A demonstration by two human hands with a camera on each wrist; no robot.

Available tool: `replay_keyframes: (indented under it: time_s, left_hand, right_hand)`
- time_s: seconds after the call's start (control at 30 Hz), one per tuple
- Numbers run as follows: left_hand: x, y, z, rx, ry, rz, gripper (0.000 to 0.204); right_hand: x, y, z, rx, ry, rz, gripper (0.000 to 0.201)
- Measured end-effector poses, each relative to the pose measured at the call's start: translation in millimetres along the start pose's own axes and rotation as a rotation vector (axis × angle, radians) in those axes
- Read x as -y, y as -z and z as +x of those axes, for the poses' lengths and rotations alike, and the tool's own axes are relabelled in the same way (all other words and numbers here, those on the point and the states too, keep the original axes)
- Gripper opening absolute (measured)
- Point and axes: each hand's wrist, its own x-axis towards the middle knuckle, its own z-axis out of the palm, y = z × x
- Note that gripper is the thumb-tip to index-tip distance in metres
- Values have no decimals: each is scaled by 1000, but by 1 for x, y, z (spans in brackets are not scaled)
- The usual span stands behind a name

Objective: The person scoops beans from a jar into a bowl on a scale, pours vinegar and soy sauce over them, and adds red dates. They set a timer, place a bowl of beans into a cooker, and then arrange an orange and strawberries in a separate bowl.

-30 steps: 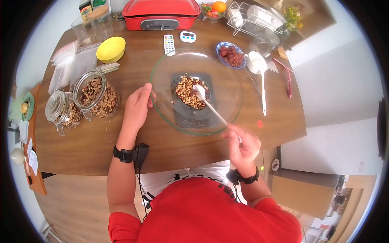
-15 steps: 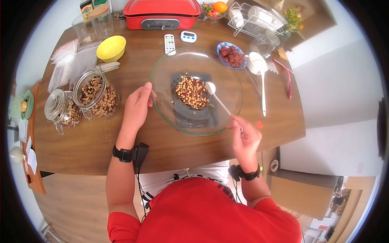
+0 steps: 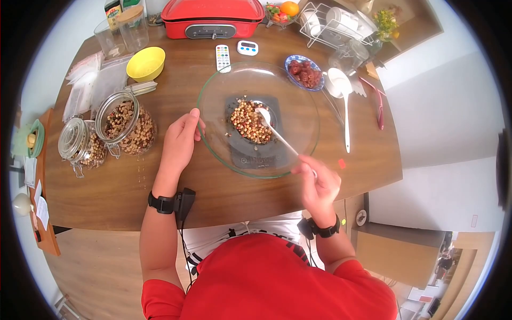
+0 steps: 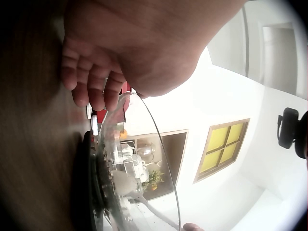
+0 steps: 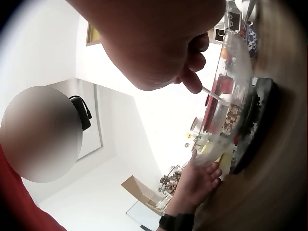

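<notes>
Right hand (image 3: pixel 321 184) is pinching white spoon (image 3: pixel 280 136), its head among beans (image 3: pixel 247 126) inside glass bowl (image 3: pixel 300 113). Bowl is sitting on scale (image 5: pixel 263 127); left hand (image 3: pixel 180 141) is touching rim, fingers relaxed, side by side.

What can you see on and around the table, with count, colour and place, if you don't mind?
Wooden table: 1, brown, mid-view
Flat scale-like device: 1, black, mid-table
Round glass bowl: 1, clear, on that device
Mixed beans: uncounted, cream-red-brown, in glass bowl
Long-handled spoon: 1, white, head at beans
Clip-lid glass jars: 2, clear, left
Small round bowl: 1, yellow, back left
Glass-like canisters: 2, clear, back left
Box-shaped cooker: 1, red, back
Slim remote: 1, white, before cooker
Small timer: 1, white, beside remote
Long ladle: 1, white, right
Rounded crockery: several, white, back right
Left hand: 1, bare, at glass bowl's rim
Right hand: 1, bare, holding spoon
</notes>
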Motion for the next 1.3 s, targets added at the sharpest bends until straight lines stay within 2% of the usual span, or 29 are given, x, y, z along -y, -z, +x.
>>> replay_keyframes:
  time_s: [0.13,0.3,0.5,0.63,0.7,0.83,0.9,1.0,1.1,1.3]
  left_hand:
    - [-2,0,-1,-8,7,19,51]
    - [-4,0,-1,-11,5,18,51]
    - [-1,0,-1,-4,-1,8,51]
    - [-7,-1,-2,-21,32,-44,50]
    - [-7,-2,-2,-23,34,-40,50]
    - [-10,-1,-3,-25,41,-43,50]
    - [-5,-1,-2,-17,19,-20,51]
    - [-4,0,-2,-9,0,8,51]
    - [-4,0,-2,-5,7,7,51]
    - [-3,0,-2,-7,9,-1,51]
  right_hand:
    - [1,5,0,-43,59,-6,14]
    - [2,10,1,-69,-39,-114,14]
    - [0,10,-4,-11,-61,-135,13]
    - [3,8,-5,5,-69,-105,14]
    - [5,6,-4,4,-75,4,14]
    - [8,9,0,-10,-89,-35,14]
    - [5,9,4,-57,-120,-59,14]
    - [7,11,9,-46,-205,-104,15]
    - [6,9,14,-40,-214,-141,16]
    - [6,-5,23,-10,-296,-68,17]
